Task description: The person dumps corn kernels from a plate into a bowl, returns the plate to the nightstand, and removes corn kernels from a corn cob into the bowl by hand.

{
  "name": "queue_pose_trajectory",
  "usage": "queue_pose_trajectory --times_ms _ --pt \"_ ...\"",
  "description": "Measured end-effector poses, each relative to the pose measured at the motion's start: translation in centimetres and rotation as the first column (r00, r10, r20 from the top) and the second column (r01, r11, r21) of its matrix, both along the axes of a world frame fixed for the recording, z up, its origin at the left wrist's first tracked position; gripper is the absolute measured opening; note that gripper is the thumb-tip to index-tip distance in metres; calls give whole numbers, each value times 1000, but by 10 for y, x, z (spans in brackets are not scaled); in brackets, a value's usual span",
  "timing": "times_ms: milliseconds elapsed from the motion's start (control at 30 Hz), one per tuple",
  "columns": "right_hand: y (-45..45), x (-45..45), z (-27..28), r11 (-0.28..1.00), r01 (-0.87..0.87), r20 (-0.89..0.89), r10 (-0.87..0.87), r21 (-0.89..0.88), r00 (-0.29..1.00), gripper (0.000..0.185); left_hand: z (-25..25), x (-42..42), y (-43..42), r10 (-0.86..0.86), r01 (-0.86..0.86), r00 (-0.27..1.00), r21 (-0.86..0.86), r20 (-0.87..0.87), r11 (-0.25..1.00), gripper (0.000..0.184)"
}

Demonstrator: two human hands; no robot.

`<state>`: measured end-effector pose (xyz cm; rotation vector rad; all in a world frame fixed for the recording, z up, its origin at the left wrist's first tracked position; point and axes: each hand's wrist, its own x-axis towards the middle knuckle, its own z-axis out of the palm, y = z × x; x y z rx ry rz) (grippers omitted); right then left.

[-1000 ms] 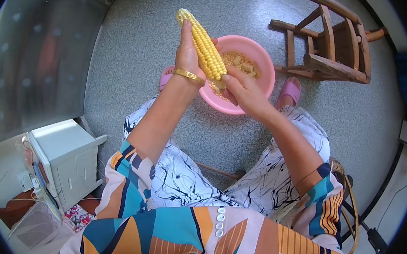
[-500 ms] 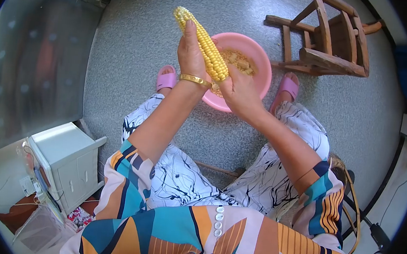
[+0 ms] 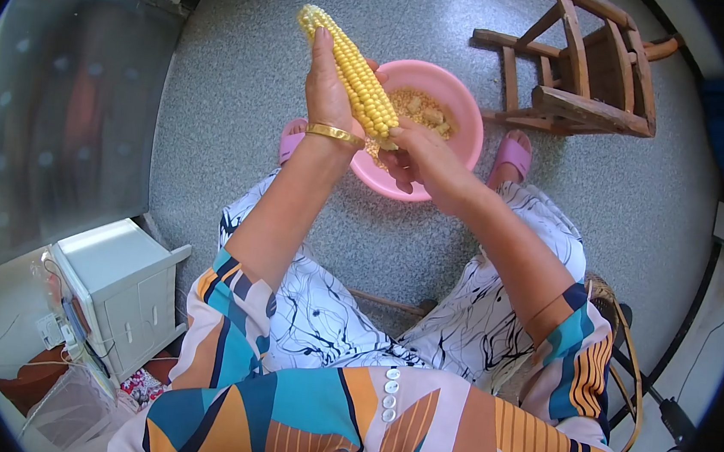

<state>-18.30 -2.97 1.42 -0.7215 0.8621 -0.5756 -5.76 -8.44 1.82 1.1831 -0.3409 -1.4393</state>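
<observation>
A yellow ear of corn (image 3: 354,75) slants over the left part of a pink basin (image 3: 468,115). My left hand (image 3: 329,90), with a gold bangle at the wrist, is wrapped round the cob, thumb along its near side and fingertips showing beyond it. At the cob's lower end, my right hand (image 3: 428,159) touches the base with thumb and forefinger; its other fingers curl below. Loose kernels (image 3: 412,101) and several pale pieces (image 3: 432,117) lie in the basin, which stands on the floor between my feet.
A wooden chair (image 3: 595,70) lies tipped over at the upper right. Pink slippers (image 3: 514,155) are on my feet beside the basin. A white cabinet (image 3: 128,292) stands at the lower left, below a large grey panel (image 3: 71,106). Cables and a black stand are at the lower right.
Compared with half a second ago, the corn and my left hand have shifted slightly left and up. My right hand's fingers have come into view below the cob's base.
</observation>
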Motion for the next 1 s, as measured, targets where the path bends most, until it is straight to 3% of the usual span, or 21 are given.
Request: queue_pose_trajectory --times_ms 233,400,500,633,733,833,933,1000 --pt "0 1 -5 990 9 87 -21 141 996 14 -10 -7 3 -52 57 997 -101 51 993 49" --pt "2 -1 -14 985 5 53 -14 171 999 14 -12 -13 7 -60 77 992 -157 110 985 48" --pt "3 -1 -12 983 23 66 -35 181 997 13 -10 -13 7 -69 84 989 -113 134 990 50" --pt "2 -1 -14 965 43 181 -92 258 979 20 -9 -4 1 -36 36 999 0 9 999 53" --pt "1 -3 -5 971 35 203 -84 235 976 28 -4 -1 -1 13 -11 999 62 -39 998 54" --pt "1 -6 -4 999 -9 99 5 45 995 32 -1 -2 1 21 -17 999 88 -41 996 55" --pt "3 -3 -1 999 3 90 -6 32 996 30 -5 0 -2 48 -39 995 98 -85 994 54" --pt "5 0 -4 999 19 -66 -22 -49 998 33 -8 2 -4 22 -17 997 62 -79 998 51"
